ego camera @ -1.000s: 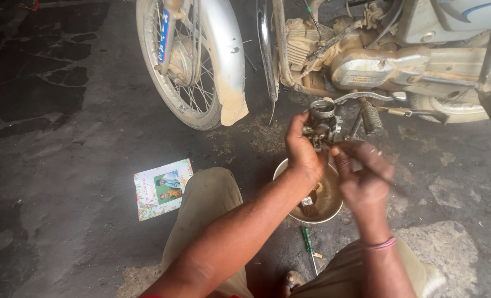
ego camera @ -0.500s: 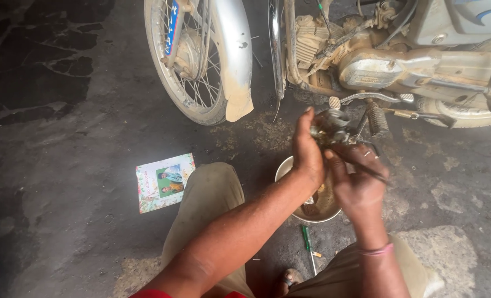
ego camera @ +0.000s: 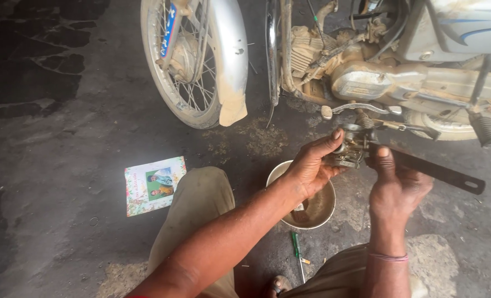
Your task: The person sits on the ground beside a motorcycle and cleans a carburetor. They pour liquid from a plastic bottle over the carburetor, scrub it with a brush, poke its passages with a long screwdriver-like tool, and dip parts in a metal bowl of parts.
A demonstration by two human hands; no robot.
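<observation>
Carburetor [ego camera: 351, 150] sits gripped in left hand [ego camera: 310, 168], above the bowl [ego camera: 278, 172]; right hand [ego camera: 395, 187], just beside it, closes around a flat dark bar [ego camera: 441, 173] pointing right.

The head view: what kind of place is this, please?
Probably an informal motorcycle repair spot on the ground. A dusty motorcycle stands on stained dark pavement; the left hand holds a small metal engine part above a metal bowl, and the right hand grips a flat dark tool.
</observation>
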